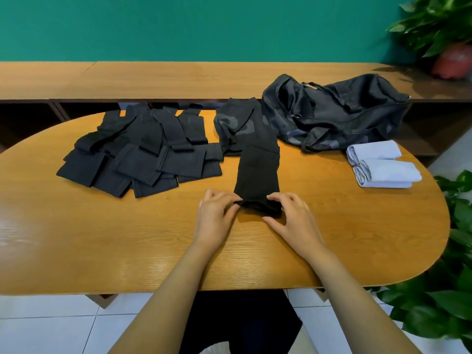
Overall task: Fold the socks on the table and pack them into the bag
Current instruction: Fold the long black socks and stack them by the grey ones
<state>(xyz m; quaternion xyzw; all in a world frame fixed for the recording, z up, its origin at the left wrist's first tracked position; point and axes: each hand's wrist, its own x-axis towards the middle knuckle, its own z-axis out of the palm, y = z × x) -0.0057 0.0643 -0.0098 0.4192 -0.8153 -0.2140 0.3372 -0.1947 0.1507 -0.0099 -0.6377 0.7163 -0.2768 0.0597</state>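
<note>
Now your left hand (214, 217) and right hand (293, 217) each pinch a near corner of the black sock (258, 172). It lies lengthwise mid-worktop (102, 238), likely so you can fold it away from you. It is a limp, matte knit; the slack, shiny bag (332, 111) sits beyond it.

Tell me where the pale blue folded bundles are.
Head view: the pale blue folded bundles lie on the right side of the table, just in front of the black bag.
</note>
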